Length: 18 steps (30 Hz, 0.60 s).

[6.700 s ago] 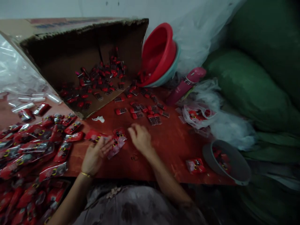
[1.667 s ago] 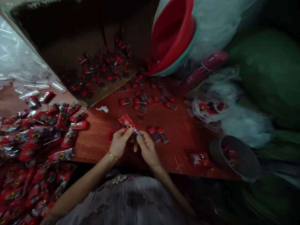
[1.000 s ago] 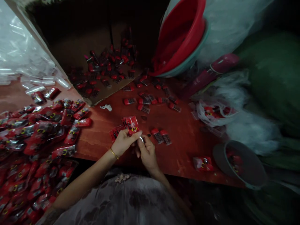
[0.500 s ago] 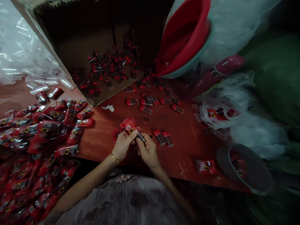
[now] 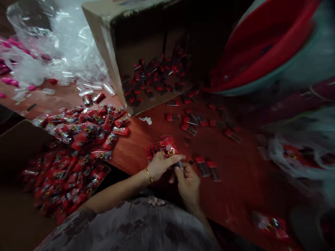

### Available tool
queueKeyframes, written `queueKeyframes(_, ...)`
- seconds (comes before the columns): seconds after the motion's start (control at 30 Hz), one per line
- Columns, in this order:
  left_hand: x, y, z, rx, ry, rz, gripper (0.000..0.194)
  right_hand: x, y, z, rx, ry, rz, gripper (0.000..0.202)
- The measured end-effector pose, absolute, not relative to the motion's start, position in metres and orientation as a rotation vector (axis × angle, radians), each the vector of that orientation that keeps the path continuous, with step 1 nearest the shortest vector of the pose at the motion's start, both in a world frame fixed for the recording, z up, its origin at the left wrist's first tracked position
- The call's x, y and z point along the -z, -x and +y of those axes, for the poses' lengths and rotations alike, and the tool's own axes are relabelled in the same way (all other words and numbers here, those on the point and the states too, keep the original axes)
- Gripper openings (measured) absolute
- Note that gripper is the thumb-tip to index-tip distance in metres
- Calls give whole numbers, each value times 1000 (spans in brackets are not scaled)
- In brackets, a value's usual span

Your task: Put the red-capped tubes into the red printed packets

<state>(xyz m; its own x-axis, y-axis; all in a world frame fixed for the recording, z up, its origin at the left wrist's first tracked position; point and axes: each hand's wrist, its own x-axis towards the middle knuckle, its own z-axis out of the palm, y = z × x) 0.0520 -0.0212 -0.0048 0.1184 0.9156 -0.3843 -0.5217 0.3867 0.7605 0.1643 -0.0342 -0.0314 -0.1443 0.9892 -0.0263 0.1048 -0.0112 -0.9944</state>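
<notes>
Glossy plastic packets [image 5: 87,131], rough-edged cardboard box [image 5: 102,42]

Both hands [image 5: 191,185] grip a red packet [image 5: 169,143] near two red-capped containers [image 5: 202,168] on the table [image 5: 235,195]

packets [image 5: 87,130] left, tubes [image 5: 156,75] in box [image 5: 101,45]
</notes>
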Motion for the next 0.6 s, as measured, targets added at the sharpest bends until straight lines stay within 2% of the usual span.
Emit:
queueKeyframes(0.07,6,-50,-26,-1101,-502,903,53,32,-161,-35,-1280,1219,-1368,23)
queueKeyframes(0.37,23,-46,-38,-1072,-402,898,39,34,-147,-35,-1401,1175,-1260,35)
queueKeyframes(0.47,20,-40,-43,-1087,-321,901,37,38,-141,-32,-1322,1140,-1291,46)
queueKeyframes(0.6,15,-30,-52,-1109,-238,935,34,44,-132,-30,-1166,1143,-1449,50)
